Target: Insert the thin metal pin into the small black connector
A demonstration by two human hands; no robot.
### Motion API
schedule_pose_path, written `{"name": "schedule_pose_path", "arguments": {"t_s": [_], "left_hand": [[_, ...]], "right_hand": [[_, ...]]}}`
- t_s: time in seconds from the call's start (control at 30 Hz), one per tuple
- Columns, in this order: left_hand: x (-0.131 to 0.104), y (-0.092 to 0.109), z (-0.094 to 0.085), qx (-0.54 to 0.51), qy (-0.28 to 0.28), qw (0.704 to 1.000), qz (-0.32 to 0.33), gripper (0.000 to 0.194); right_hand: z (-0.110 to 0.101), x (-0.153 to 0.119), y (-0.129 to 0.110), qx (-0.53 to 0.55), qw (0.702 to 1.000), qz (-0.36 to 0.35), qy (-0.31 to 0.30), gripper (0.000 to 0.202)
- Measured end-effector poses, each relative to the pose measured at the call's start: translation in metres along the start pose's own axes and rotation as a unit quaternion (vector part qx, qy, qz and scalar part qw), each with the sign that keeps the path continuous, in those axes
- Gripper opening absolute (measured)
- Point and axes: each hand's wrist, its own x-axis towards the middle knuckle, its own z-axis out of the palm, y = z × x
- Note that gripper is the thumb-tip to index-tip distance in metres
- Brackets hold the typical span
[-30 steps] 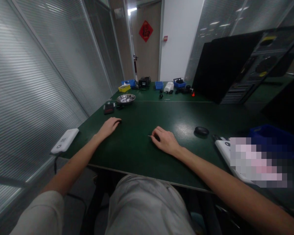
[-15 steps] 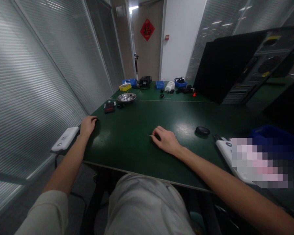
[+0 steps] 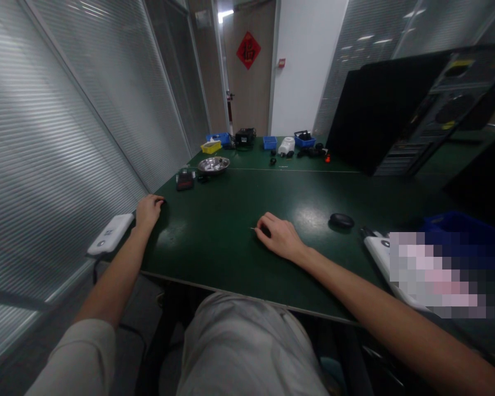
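Left hand [image 3: 147,211], nearer and left of the metal bowl [image 3: 213,173], pinches a small dark item [image 3: 164,201]. Right hand [image 3: 279,236], nearer and right, pinches a thin pale piece [image 3: 252,228] protruding leftward.

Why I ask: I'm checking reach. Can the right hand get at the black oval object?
Likely yes: nothing visible stands between the right hand and the black oval object, though the thin item the hand pinches may need setting down.
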Motion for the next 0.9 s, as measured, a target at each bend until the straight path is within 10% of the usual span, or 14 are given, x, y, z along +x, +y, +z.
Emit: {"name": "schedule_pose_path", "arguments": {"t_s": [0.9], "left_hand": [[-0.002, 0.019, -0.012, 0.008, -0.019, 0.998, -0.066, 0.031]], "right_hand": [[-0.001, -0.001, -0.001, -0.017, 1.0, -0.001, -0.005, 0.016]]}}
